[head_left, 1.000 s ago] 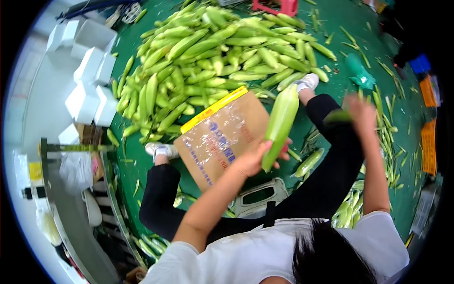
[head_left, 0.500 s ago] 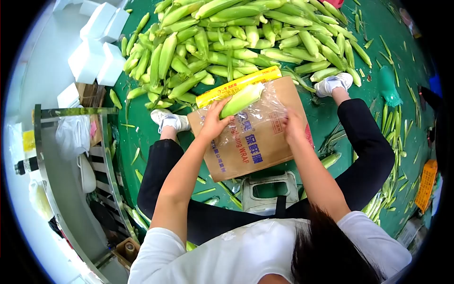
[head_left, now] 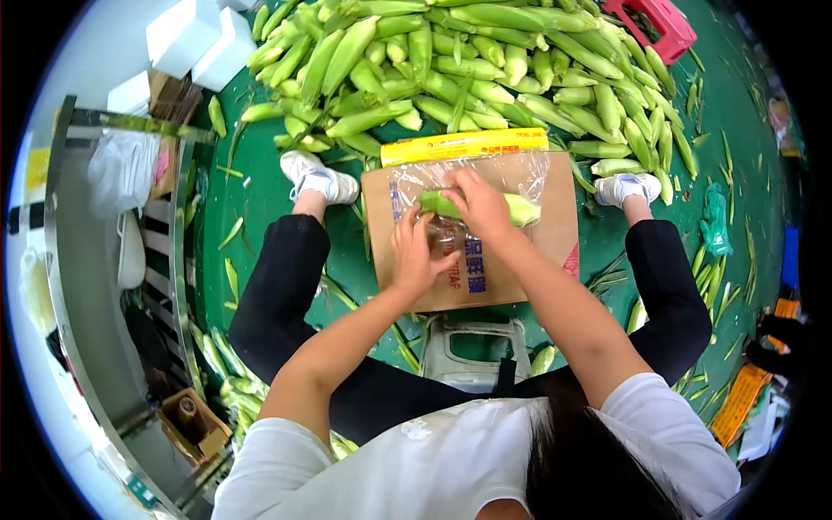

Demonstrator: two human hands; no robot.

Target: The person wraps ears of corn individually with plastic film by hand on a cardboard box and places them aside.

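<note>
An ear of corn (head_left: 523,211), its husk pale green, lies crosswise on clear plastic wrap (head_left: 530,178) spread over a flat brown cardboard box (head_left: 390,277). My right hand (head_left: 482,206) reaches over the ear from the right, its fingers curled on the ear's middle and on the wrap there. Beside the ear's left end is my left hand (head_left: 422,253), with thumb and fingers apart and fingertips at the ear's lower edge. A yellow roll box (head_left: 464,146) of wrap rests along the cardboard's far edge.
A big heap of corn (head_left: 485,69) covers the floor ahead. A red stool (head_left: 663,30) stands beyond it at right. A grey stool (head_left: 477,351) is beneath me. A metal rack (head_left: 186,286) and white foam boxes (head_left: 182,39) are at left; a yellow crate (head_left: 739,403) at right.
The ear has left my left hand and now lies across the wrap. My right hand has moved left onto it, and my left hand has opened. The view has shifted.
</note>
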